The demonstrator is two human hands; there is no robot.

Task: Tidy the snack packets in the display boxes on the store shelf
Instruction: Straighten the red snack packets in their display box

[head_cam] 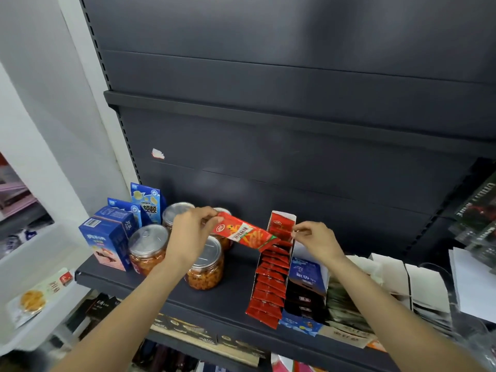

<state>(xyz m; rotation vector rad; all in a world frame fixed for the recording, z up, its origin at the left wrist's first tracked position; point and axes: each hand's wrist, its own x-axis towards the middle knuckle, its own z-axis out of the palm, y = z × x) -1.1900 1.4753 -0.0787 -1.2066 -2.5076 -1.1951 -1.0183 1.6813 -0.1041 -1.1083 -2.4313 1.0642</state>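
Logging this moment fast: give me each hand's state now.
Left hand: pinches the end of a red snack packet, held above the shelf.
Right hand: fingers pinch packets at the back of the red display box.

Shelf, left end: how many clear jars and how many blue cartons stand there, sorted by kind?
Clear plastic jars with silver lids: 4 (one partly hidden behind the left hand)
Dark blue cardboard cartons: 2
Light blue cartons with a crisp picture: 2
Total: 8
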